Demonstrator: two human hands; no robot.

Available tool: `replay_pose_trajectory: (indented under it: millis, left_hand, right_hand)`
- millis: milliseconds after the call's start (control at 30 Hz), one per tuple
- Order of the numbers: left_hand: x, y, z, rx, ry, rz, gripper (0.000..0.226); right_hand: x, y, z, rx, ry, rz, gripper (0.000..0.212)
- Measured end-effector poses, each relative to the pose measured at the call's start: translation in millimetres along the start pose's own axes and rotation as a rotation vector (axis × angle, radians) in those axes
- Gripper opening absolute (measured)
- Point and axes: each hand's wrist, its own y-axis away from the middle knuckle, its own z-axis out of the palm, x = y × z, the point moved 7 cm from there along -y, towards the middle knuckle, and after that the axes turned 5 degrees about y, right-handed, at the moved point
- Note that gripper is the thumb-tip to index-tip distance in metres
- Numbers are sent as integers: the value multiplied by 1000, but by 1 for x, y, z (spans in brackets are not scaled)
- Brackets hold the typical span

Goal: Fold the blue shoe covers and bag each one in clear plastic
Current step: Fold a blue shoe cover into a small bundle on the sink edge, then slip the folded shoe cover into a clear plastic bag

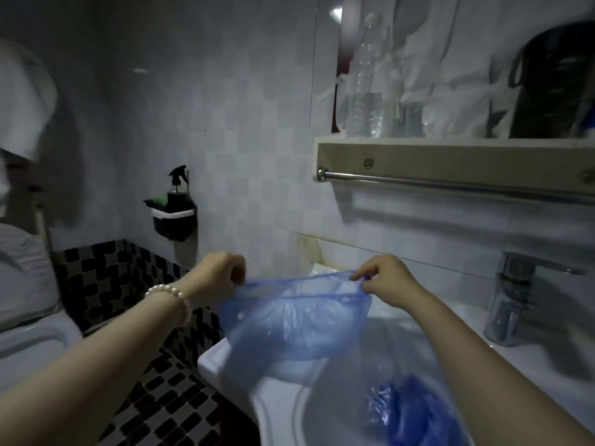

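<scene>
Tiled bathroom walls surround a white sink surface (225, 362), over which the work is done. The left hand (219, 278) is seen with fingers curled, pinching one end of the elastic rim of a blue shoe cover (289, 323); the right hand (383, 281) pinches the opposite end between thumb and fingers. The cover is held stretched between them, clear of the surface, above its left edge, with the pouch sagging below the rim.

Below and to the right, in the sink basin, a clear plastic bag (370, 375) is spread, and a crumpled heap of more blue covers (409, 410) lies at the near right edge. A faucet (515, 304) stands at the far right corner; a towel rail (450, 185) and a shelf with a water bottle (367, 82) are fixed above.

The step in hand is judged to be the flattening before the first fold. It is best done if the rim is kept taut and level, the pouch is shaken flat, and the two ends are brought together evenly, so that trapped air is pressed out and the folded piece slips into the bag without bunching.
</scene>
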Motion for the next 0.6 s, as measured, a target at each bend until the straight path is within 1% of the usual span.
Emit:
replay_pose_trajectory:
  millis: [33,67,100,167,200,233,267,300,333,367,433,467,500,533,567,600]
  left_hand:
    - [3,-3,-11,105,48,14,7]
    - [10,-4,-25,253,95,69,8]
    - [20,0,-41,436,109,164,10]
    - [44,20,-68,801,47,375,13]
    - [55,31,-75,913,2,465,12]
    - [62,38,-73,962,-45,538,13]
    - [67,41,-66,947,-96,598,15]
    - [67,42,-50,856,-147,638,18]
    - [62,40,-30,721,-200,664,22]
    - [56,38,-8,567,-245,664,23]
    - [36,38,35,239,-292,577,20]
    - [27,42,51,112,-307,535,14]
    - [20,47,63,32,-316,510,8]
    - [14,51,74,-17,-328,495,11]
    - [8,55,83,-57,-333,478,15]
    - [5,58,88,-87,-331,451,16]
  right_hand:
    - [-7,-1,-7,98,-33,-21,31]
    - [-15,1,-16,242,-62,-58,35]
    - [-24,6,-28,416,-106,-109,37]
    - [-46,28,-55,802,-143,-267,29]
    - [-56,41,-64,953,-111,-353,23]
    - [-66,53,-66,1046,-43,-434,20]
    - [-72,60,-58,1089,65,-515,20]
    - [-74,63,-42,1064,195,-609,20]
    - [-71,63,-22,986,311,-694,21]
    - [-62,59,-1,871,398,-746,23]
    - [-38,52,40,598,512,-727,21]
    - [-28,49,57,457,574,-685,17]
    - [-18,47,73,325,640,-628,10]
    - [-10,45,86,205,679,-574,6]
    - [-4,46,95,114,690,-530,10]
    - [-1,47,99,67,684,-493,12]
